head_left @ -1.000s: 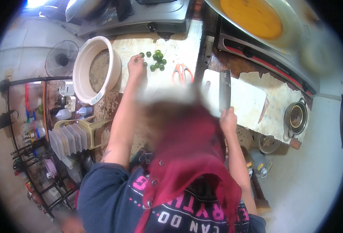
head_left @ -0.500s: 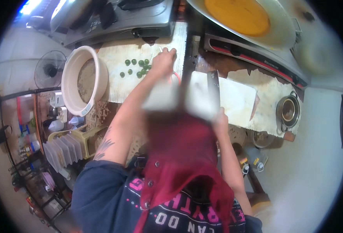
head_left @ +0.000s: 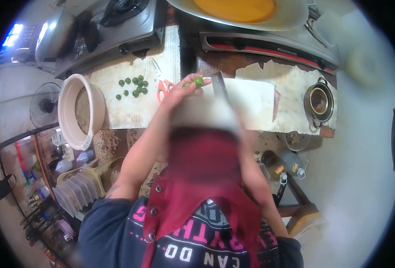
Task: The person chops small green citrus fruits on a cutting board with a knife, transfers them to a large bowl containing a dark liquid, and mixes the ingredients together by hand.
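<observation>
My left hand [head_left: 180, 93] pinches a small round green citrus fruit [head_left: 198, 81] over the left edge of a white cutting board [head_left: 253, 100]. A second green bit shows by its fingers, too small to name. Over the board stands the dark blade of a knife [head_left: 220, 85]. My right hand [head_left: 238, 121] is at the knife's lower end, its fingers mostly smeared and hidden by a blurred shape in front. Orange-handled scissors [head_left: 163, 90] lie beside my left hand. Several more green citrus fruits [head_left: 137, 81] are grouped to the left on a pale sheet.
A large pale basin [head_left: 100, 107] stands at the left table end. Behind are a stove [head_left: 135, 35] and another stove [head_left: 269, 52] bearing a wide pan [head_left: 295, 15] of orange liquid. To the right sits a small metal pot [head_left: 309, 107]. A fan [head_left: 45, 105] stands far left.
My left hand has come back right from the fruit group to the board with a green citrus fruit. The knife stays over the board. The whole view has shifted, uncovering the scissors.
</observation>
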`<state>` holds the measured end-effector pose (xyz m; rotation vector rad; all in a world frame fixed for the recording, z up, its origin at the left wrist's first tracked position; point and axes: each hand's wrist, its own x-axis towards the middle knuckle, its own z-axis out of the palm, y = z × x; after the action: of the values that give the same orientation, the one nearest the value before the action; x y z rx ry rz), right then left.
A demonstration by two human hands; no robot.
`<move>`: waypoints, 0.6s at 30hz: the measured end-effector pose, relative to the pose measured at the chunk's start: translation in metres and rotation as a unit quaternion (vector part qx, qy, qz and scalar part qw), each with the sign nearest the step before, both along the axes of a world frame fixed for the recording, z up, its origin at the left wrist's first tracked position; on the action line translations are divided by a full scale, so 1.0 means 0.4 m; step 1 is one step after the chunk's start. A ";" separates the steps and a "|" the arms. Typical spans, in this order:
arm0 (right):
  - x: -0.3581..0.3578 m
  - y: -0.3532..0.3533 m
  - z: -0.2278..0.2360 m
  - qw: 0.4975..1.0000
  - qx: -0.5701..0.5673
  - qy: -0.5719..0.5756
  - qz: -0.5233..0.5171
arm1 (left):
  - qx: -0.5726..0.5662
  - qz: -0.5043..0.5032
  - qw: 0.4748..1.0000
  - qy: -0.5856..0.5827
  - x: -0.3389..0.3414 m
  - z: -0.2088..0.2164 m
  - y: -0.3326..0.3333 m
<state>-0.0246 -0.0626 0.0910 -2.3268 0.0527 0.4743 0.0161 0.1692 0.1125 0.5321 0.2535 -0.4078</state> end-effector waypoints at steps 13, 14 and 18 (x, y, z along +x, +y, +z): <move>-0.012 -0.107 0.018 0.994 -0.078 0.026 0.072 | 0.630 -0.059 0.766 -0.113 -0.056 -0.395 -0.146; -0.017 -0.110 0.039 0.994 -0.081 0.029 0.070 | 0.651 -0.056 0.742 -0.147 -0.054 -0.404 -0.152; -0.013 -0.092 0.194 0.983 -0.091 -0.002 0.158 | 0.732 -0.037 0.622 -0.275 -0.057 -0.393 -0.159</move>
<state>-0.0296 -0.0992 0.1686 -2.5263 -0.2911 0.6452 -0.0065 0.1057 -0.0448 2.2749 -0.1097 0.0084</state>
